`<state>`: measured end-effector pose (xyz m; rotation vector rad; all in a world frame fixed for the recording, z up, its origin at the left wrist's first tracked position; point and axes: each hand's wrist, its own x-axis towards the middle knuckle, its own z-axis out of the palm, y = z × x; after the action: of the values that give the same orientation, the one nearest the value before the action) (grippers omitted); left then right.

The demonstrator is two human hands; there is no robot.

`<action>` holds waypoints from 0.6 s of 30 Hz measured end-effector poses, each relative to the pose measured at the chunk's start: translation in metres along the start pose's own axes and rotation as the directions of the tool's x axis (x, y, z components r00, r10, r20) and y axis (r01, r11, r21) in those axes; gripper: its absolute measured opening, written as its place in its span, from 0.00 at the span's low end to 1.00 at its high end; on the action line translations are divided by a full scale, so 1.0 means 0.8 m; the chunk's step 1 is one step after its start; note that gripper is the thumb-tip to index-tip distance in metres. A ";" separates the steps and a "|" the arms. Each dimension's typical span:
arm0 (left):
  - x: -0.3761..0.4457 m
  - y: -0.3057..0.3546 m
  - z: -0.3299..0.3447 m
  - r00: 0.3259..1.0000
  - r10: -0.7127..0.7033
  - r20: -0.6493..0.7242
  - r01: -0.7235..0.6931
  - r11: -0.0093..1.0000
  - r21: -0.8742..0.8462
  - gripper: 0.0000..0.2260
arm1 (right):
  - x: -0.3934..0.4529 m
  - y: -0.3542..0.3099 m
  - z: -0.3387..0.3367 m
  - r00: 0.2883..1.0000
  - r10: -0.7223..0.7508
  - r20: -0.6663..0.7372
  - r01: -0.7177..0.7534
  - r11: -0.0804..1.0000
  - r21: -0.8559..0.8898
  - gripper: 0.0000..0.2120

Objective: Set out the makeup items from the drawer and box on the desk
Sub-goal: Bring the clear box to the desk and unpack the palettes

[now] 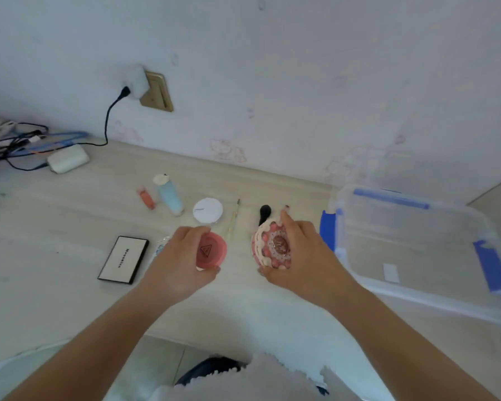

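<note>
Near the middle of the frame, the left hand (182, 256) curls its fingers and thumb around a round coral-pink compact (211, 251) with a dark triangle mark on its lid, holding it just above the pale wooden desk (55, 285). To its right, the right hand (301, 250) grips a round pink case (272, 246) trimmed with white scalloped edging and a brown oval in its centre; the thumb sits at the lower edge and the fingers wrap over the far side.

Above the hands, toward the centre of the frame, several items lie on the desk in a loose row: a small orange tube (146, 198), a light blue tube (169, 195) with a white cap, a white round compact (208, 211), a thin pale brush (233, 218) and a dark brush head (264, 212) partly hidden behind the pink case. At the left of centre a flat rectangular palette (124, 259), white with a black border, lies just beside the left hand.

At the right of the frame stands a clear plastic box (417, 250) with blue latches. In the upper left, a wall socket (156, 92) carries a black plug, and tangled cables (15, 140) lie beside a white charger (67, 159).
</note>
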<state>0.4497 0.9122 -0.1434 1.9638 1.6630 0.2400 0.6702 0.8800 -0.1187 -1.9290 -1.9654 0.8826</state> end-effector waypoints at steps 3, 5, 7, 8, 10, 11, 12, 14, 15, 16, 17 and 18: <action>0.001 -0.048 0.006 0.997 -0.023 0.071 0.019 0.998 0.060 0.32 | 0.010 -0.011 0.050 0.996 0.077 0.050 -0.077 0.997 -0.008 0.49; 0.006 -0.069 0.015 0.993 0.001 0.120 -0.018 0.990 0.140 0.32 | 0.014 -0.011 0.080 0.987 0.136 0.083 -0.133 0.991 -0.032 0.49; 0.013 -0.083 0.024 0.987 0.055 0.149 -0.090 0.967 0.238 0.31 | 0.016 -0.010 0.105 0.978 0.182 0.106 -0.176 0.982 -0.065 0.49; 0.017 -0.091 0.028 0.983 0.082 0.166 -0.125 0.955 0.270 0.31 | 0.017 -0.011 0.118 0.972 0.204 0.115 -0.196 0.977 -0.082 0.49; 0.025 -0.102 0.039 0.971 0.116 0.211 -0.179 0.934 0.311 0.30 | 0.017 -0.011 0.140 0.963 0.238 0.128 -0.222 0.967 -0.128 0.48; 0.028 -0.108 0.044 0.963 0.124 0.238 -0.199 0.924 0.325 0.31 | 0.018 -0.012 0.150 0.959 0.250 0.132 -0.229 0.961 -0.154 0.48; 0.031 -0.111 0.049 0.957 0.128 0.260 -0.214 0.918 0.334 0.31 | 0.018 -0.013 0.158 0.956 0.261 0.137 -0.236 0.956 -0.174 0.48; 0.036 -0.117 0.057 0.946 0.139 0.292 -0.240 0.908 0.344 0.31 | 0.021 -0.016 0.171 0.949 0.282 0.140 -0.254 0.949 -0.186 0.48; 0.040 -0.118 0.059 0.941 0.147 0.304 -0.254 0.902 0.349 0.31 | 0.023 -0.018 0.176 0.948 0.288 0.137 -0.261 0.947 -0.188 0.48; 0.042 -0.118 0.061 0.937 0.155 0.313 -0.266 0.896 0.355 0.31 | 0.025 -0.020 0.179 0.948 0.290 0.133 -0.263 0.946 -0.190 0.48; 0.045 -0.118 0.062 0.933 0.160 0.321 -0.276 0.892 0.358 0.31 | 0.028 -0.021 0.183 0.949 0.290 0.127 -0.263 0.945 -0.192 0.48; 0.047 -0.118 0.063 0.932 0.162 0.325 -0.281 0.889 0.361 0.31 | 0.030 -0.022 0.184 0.950 0.289 0.121 -0.263 0.945 -0.192 0.48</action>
<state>0.4011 0.9410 -0.2415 2.3640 1.3716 -0.3225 0.5698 0.8683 -0.2302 -2.3470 -1.9383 0.9765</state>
